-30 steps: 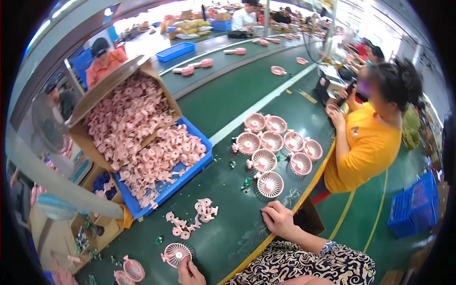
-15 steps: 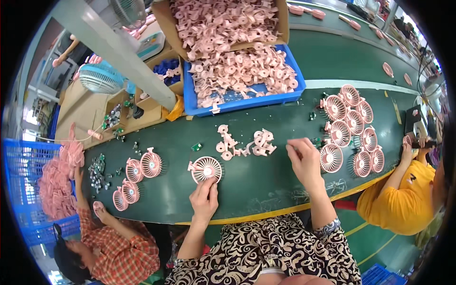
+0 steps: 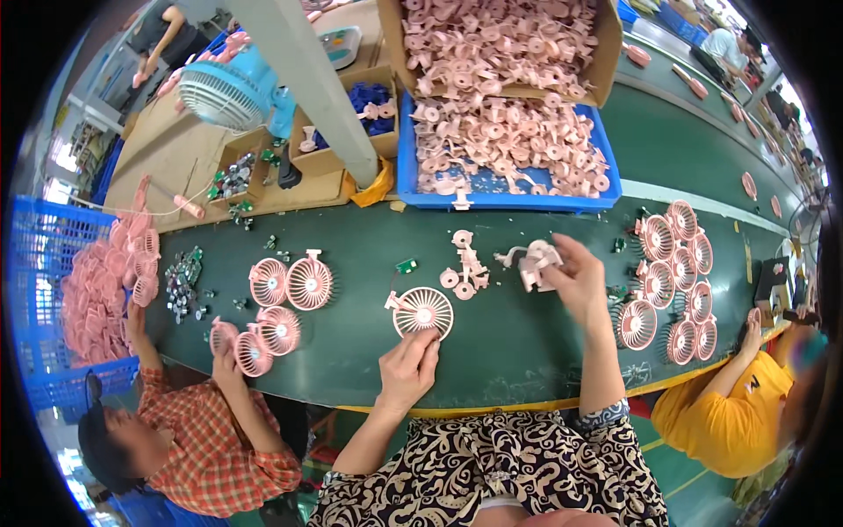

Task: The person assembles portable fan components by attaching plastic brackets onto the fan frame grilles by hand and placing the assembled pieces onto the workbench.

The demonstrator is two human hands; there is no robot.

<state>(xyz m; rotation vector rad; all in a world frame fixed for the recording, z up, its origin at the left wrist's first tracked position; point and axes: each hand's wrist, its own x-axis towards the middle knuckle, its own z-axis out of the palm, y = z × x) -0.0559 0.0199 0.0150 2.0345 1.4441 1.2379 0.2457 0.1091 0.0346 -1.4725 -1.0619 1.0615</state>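
My left hand [image 3: 408, 367] is closed on the near rim of a pink round fan grille [image 3: 423, 307], which lies on the green table. A small green circuit board [image 3: 406, 265] sits just beyond that grille, seemingly linked by a thin wire. With fingers curled, my right hand [image 3: 580, 279] grips a small pink plastic bracket [image 3: 537, 262] at a little cluster of such parts; how many it touches is hidden. Several more pink brackets [image 3: 465, 274] lie between my hands.
A blue tray [image 3: 509, 202] and a cardboard box [image 3: 606, 53] heaped with pink brackets stand at the back. Wired fan grilles [image 3: 657, 283] lie right, others [image 3: 309, 283] left. Co-workers sit on both sides; the left one's hand [image 3: 226, 373] touches grilles. A metal post [image 3: 307, 83] rises back left.
My right hand has reached forward to the pink brackets and closed on one. My left hand stays on the grille. The view has shifted, and the left co-worker's hand now is at the grilles.
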